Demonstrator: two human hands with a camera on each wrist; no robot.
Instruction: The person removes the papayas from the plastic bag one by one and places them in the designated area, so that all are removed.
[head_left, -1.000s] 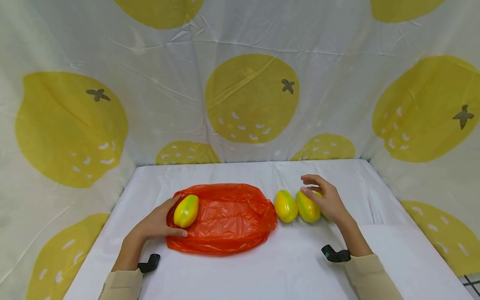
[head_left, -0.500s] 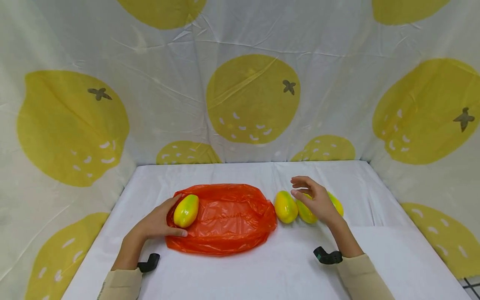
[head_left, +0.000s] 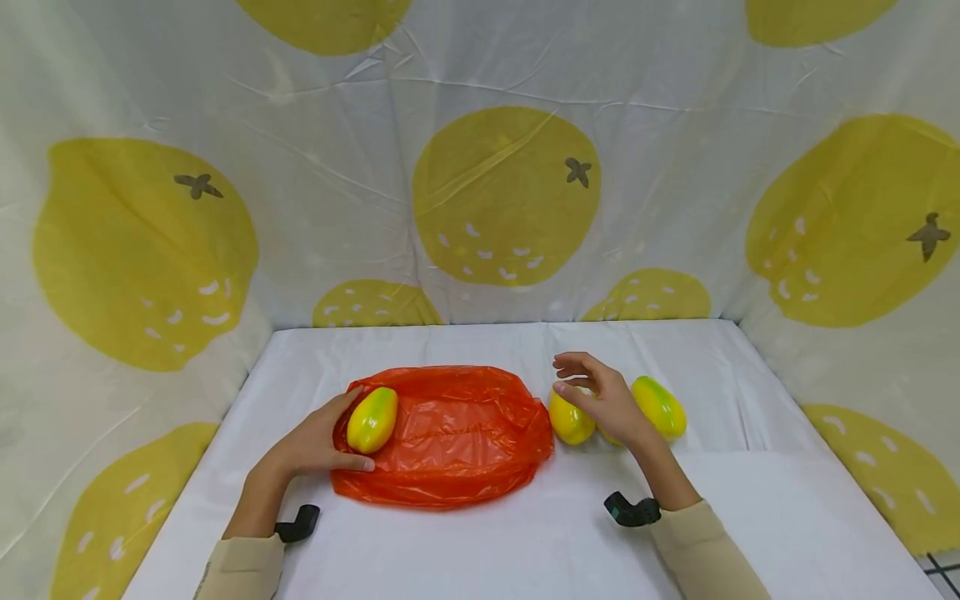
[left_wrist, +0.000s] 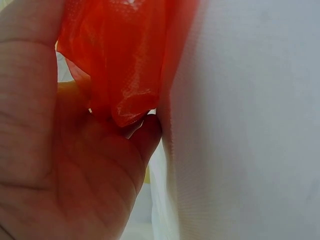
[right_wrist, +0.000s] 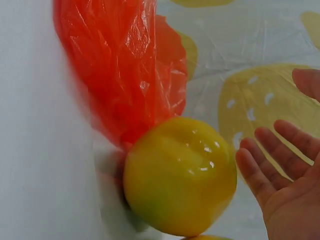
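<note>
A red plastic bag [head_left: 465,433] lies on the white-covered table, its mouth spread upward. At its left end is a glossy yellow-green fruit [head_left: 372,421], shaped like a mango or small papaya. My left hand [head_left: 311,442] holds that end of the bag, thumb in front and fingers behind; the left wrist view shows red plastic [left_wrist: 130,60] within the hand's curve. My right hand [head_left: 603,402] hovers with relaxed fingers above a similar fruit [head_left: 572,425] beside the bag's right end. Apart from this fruit [right_wrist: 180,175], the right wrist view shows the hand holding nothing.
Another such fruit [head_left: 660,408] lies right of my right wrist. Between the two, a further one is mostly hidden under the hand. Behind the table hangs a pale cloth [head_left: 360,183] printed with large yellow lemons, which also covers both sides.
My right hand has moved left, from over the farther fruits to above the one nearest the bag, uncovering the rightmost fruit. The left hand, the bag and the fruits have stayed put.
</note>
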